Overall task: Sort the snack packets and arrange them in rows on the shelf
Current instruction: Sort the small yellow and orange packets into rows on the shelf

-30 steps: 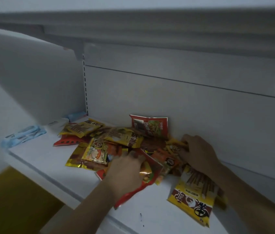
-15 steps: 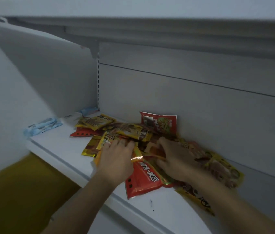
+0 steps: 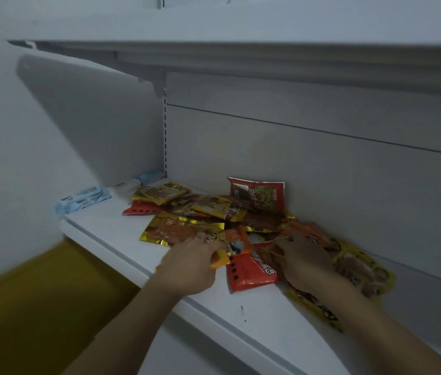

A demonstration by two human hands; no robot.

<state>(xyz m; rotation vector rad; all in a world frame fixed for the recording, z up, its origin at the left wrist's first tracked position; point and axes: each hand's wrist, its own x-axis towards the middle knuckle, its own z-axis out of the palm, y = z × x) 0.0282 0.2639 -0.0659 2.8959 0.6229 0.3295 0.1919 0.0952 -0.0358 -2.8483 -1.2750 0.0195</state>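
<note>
Orange glossy film with a cartoon figure covers the small packet [image 3: 237, 243] that the left hand [image 3: 189, 263] holds; the fingers are curled close together around its near yellow end. The right hand [image 3: 304, 262] lies palm down with bent fingers, and the tips touch thin orange packets [image 3: 310, 232]; if they pinch one or only press, it cannot be told. Between both hands a flat red packet [image 3: 251, 272] with white letters rests on the white, smooth shelf [image 3: 111, 228]. The pile of snack packets [image 3: 214, 209] lies unsorted behind the hands, overlapping, most of crinkled shiny foil. A rectangular packet with gold edges [image 3: 178, 231] is at the front left, and another red packet [image 3: 257, 196] leans on the grey back panel [image 3: 322, 171]. Yellow packets [image 3: 362, 269] lie beside the right wrist. Pale blue label strips [image 3: 81, 201] are at the left end of the shelf.
</note>
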